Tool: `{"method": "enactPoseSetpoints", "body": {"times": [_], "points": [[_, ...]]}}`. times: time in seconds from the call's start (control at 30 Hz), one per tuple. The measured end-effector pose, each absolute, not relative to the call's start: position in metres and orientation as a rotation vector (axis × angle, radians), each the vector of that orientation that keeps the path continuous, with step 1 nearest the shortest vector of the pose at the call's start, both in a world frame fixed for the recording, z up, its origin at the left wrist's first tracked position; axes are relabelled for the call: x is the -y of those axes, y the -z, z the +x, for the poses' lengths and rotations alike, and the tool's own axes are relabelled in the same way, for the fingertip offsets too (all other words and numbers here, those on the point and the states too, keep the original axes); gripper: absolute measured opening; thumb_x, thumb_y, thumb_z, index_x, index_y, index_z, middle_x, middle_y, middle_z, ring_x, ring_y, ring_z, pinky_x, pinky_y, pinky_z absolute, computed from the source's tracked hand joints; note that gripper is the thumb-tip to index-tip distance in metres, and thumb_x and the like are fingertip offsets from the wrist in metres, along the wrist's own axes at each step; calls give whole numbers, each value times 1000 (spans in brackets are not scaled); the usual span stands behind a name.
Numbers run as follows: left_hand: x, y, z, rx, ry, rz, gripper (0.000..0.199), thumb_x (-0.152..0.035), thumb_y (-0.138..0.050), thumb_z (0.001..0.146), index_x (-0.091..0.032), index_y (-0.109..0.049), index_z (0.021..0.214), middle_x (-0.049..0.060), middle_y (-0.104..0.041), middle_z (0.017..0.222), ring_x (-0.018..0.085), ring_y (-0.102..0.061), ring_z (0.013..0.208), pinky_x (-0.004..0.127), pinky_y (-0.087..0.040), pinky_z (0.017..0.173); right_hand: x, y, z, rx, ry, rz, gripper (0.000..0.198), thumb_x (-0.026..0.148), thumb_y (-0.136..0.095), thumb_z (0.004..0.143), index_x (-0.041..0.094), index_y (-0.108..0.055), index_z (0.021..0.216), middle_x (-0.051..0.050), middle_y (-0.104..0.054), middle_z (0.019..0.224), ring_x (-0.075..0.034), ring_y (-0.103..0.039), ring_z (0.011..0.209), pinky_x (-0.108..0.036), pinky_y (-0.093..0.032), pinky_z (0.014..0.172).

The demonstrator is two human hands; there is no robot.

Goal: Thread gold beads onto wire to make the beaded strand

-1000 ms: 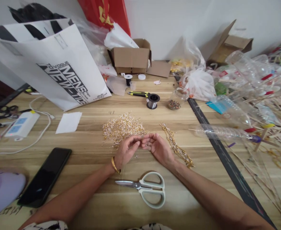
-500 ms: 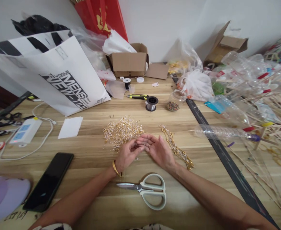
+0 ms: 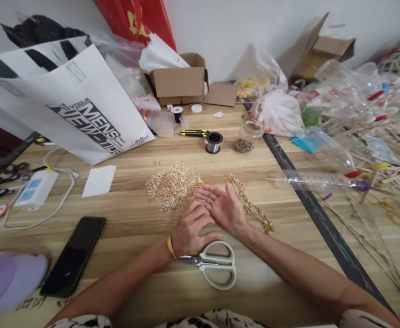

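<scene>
1. Since the earlier frame, the left hand (image 3: 189, 230) has dropped from the right hand's fingertips toward the scissors (image 3: 213, 264), fingers loosely curled, holding nothing visible.
2. Right hand (image 3: 222, 207) lies palm up, fingers spread; whether it holds a pin, I cannot tell.
3. Scissors lie crosswise, blades left under the left hand, handles right.
4. Gold pins (image 3: 174, 184) sit just beyond; table (image 3: 134, 218) to the left is open.

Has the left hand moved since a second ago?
Yes. The left hand has drawn back from the gold pile toward the scissors, its thumb at their handle.
</scene>
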State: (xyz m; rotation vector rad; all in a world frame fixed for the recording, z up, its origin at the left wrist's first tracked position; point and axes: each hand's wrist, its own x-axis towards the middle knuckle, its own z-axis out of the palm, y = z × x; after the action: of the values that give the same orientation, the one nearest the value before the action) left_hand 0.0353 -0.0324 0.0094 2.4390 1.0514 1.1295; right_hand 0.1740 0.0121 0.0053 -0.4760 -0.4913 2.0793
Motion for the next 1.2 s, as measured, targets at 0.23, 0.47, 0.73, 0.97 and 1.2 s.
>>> {"method": "enactPoseSetpoints", "body": {"times": [0.23,0.47,0.73,0.97,1.2], "points": [[43,-4,44,-1096,-856,2704,30,-44,-58,81,-16,-62,73,5,-59,74,19,-49,77,35,-40,77,-7,-3,168,489,-2080,-494,52,59,-42,86,13,-63,97,-13,-67,102,-22,-61,101,-41,-33,106],[42,-3,46,-1076,-814,2685,26,-39,-57,82,-16,-63,74,6,-59,74,20,-49,77,36,-39,76,-7,-1,167,524,-2063,-504,53,61,-39,87,14,-61,98,-12,-66,104,-21,-60,102,-41,-33,106],[41,-11,49,-1102,-856,2401,16,-20,-58,82,-15,-63,68,6,-62,74,17,-52,76,31,-44,73,-12,6,171,515,-2076,-464,48,57,-41,88,14,-61,97,-11,-68,101,-21,-62,100,-39,-36,103],[31,-12,35,-1280,-1079,1612,12,-27,-66,76,-16,-68,71,3,-69,68,14,-60,60,26,-48,58,-17,7,173,585,-2022,-455,45,56,-43,87,16,-60,98,-11,-68,100,-21,-62,99,-40,-38,99],[13,-7,24,-1260,-1254,1061,34,-31,-72,68,-16,-53,92,0,-70,63,15,-66,57,26,-53,58,-11,8,173,831,-1860,-478,44,57,-55,80,21,-58,105,-9,-66,105,-23,-60,102,-41,-39,98]]}}
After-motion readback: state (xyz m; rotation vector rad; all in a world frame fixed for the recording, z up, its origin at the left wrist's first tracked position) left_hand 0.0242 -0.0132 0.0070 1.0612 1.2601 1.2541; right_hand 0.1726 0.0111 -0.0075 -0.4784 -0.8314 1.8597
